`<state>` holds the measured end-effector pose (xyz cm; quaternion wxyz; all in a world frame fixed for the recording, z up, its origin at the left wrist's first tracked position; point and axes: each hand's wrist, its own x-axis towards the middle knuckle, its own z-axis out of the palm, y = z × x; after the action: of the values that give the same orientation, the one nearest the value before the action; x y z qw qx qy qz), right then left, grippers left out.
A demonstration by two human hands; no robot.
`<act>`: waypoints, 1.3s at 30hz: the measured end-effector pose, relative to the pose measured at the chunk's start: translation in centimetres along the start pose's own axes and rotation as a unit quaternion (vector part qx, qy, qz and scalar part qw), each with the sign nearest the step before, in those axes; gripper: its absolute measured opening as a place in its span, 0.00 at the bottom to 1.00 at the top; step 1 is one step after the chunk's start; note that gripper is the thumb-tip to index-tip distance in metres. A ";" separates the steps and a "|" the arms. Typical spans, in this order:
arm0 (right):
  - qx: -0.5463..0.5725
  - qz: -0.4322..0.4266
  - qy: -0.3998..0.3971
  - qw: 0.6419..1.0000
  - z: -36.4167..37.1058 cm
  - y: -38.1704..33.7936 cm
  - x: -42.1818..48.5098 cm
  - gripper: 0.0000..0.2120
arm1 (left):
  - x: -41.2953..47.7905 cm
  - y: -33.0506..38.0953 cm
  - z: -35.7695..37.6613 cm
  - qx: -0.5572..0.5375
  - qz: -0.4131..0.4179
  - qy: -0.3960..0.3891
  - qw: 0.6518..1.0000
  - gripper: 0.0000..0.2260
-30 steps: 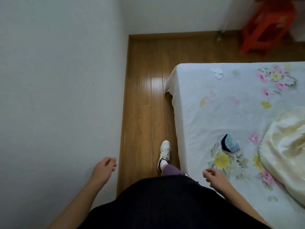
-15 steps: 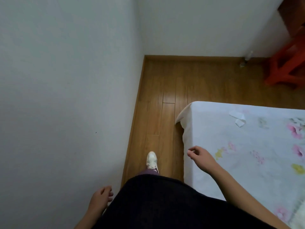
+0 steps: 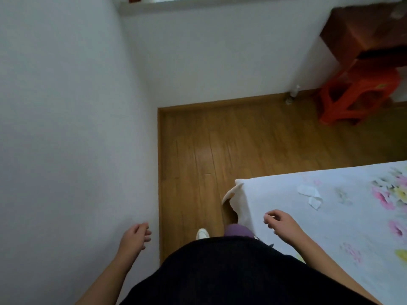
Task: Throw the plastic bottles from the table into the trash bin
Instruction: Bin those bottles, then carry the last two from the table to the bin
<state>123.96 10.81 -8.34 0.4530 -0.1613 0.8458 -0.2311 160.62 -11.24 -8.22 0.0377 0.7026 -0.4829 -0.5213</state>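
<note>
Black cloth [image 3: 231, 271], the person's own clothes, fills the bottom of the view. Just past it are the two hands. The left hand [image 3: 135, 236] hangs by the white wall [image 3: 66, 128], and the right hand [image 3: 283, 225] hangs over the near corner of the bed [image 3: 330, 227]. Both hands have soft, slightly bent fingers and hold nothing. I think they are free because no bottle has been picked up yet. One white shoe [image 3: 202, 233] pokes out in front, next to a purple trouser leg [image 3: 236, 231]. That makes me think the person is walking along the thin gap between the wall and the bed. The bed has a white sheet with pink and yellow flowers. Two scraps of white paper [image 3: 308, 191] lie on it, apart from the right hand. Past the bed is the wood floor [image 3: 220, 150]. At the far wall a small clear bottle [image 3: 293, 95] stands on the floor, right against the bottom of the wall and near a red plastic stool [image 3: 356, 95]. It may be one of the plastic bottles, but it is on the floor, so I cannot be sure. Up in the far right corner is a dark brown thing that may be the worktop [image 3: 356, 34]. A pale blurry thing [image 3: 399, 12] sits at its top edge, too blurry to name. That is likely where the hands need to go. No trash bin shows anywhere, so it has to be found too.
</note>
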 end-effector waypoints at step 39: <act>0.296 0.237 0.200 0.903 -27.7 -19.2 35.1 0.09 | 35.8 70.7 35.6 0.396 0.224 -0.254 0.853 0.16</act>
<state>82.99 -15.52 -8.92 0.3425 0.2352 0.8245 -0.3841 87.72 -58.41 -9.94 -0.2523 0.3741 -0.7855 -0.4234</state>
